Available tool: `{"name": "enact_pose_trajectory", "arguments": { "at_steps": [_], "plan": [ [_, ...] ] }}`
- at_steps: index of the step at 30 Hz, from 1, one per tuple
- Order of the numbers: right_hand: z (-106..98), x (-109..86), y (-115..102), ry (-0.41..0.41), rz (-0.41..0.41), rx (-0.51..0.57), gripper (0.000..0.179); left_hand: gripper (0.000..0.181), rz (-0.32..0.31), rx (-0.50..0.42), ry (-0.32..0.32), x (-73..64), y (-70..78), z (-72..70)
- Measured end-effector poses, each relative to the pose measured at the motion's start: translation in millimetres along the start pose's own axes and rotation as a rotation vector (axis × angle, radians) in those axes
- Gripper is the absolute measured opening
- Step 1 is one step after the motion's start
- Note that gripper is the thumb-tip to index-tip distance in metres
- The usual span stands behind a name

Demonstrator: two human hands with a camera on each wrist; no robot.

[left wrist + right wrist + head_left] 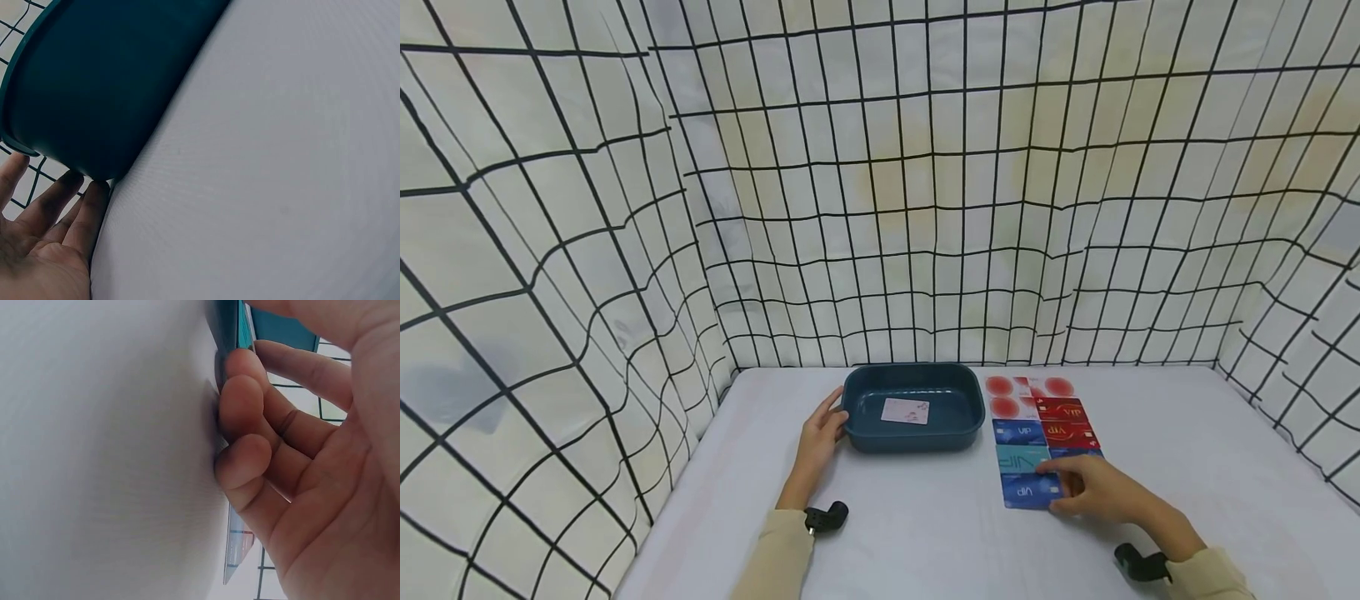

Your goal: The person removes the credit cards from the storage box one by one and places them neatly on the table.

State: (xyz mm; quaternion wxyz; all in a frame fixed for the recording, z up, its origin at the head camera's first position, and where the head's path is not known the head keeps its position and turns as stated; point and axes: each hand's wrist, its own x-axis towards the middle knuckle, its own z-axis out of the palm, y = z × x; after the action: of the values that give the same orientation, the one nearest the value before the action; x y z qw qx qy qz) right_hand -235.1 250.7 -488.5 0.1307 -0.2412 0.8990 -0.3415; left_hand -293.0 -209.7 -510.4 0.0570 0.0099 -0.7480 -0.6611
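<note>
A dark teal basin (pixel 917 442) stands at the back of the white table, with one pale pink patterned card (pixel 905 411) lying on its floor. My left hand (pixel 822 437) rests against the basin's left end; in the left wrist view its extended fingers (pixel 94 209) touch the outer wall below the rim. At the right, my right hand (pixel 1097 487) pinches the nearest blue card (pixel 1024 493) at its right side, thumb at the lower corner, index finger reaching over the teal card (pixel 1017 457). The other fingers (pixel 242 461) curl down against the tabletop.
Two columns of cards lie right of the basin: red-and-white cards (pixel 1006 407) at the back, red VIP cards (pixel 1062 409) and another blue card (pixel 1018 431) nearer. A black grid net (pixel 887 208) over white sheeting encloses the table's back and sides.
</note>
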Motion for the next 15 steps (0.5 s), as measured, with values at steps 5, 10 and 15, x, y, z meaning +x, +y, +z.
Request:
{"name": "enact_pose_trajectory", "arguments": {
  "at_steps": [5, 10, 15],
  "plan": [
    [1, -0.1, 1, -0.011, 0.009, -0.004, 0.048, 0.051, -0.002, -0.004, -0.009, 0.0, 0.2, 0.3],
    [0, 0.0, 0, -0.020, 0.016, -0.003, 0.048, 0.052, -0.018, -0.021, -0.020, -5.7, 12.6, 0.3],
    [0, 0.2, 0, -0.026, 0.021, -0.022, 0.050, 0.051, -0.024, -0.009, -0.029, -18.5, 34.8, -0.2]
  ]
}}
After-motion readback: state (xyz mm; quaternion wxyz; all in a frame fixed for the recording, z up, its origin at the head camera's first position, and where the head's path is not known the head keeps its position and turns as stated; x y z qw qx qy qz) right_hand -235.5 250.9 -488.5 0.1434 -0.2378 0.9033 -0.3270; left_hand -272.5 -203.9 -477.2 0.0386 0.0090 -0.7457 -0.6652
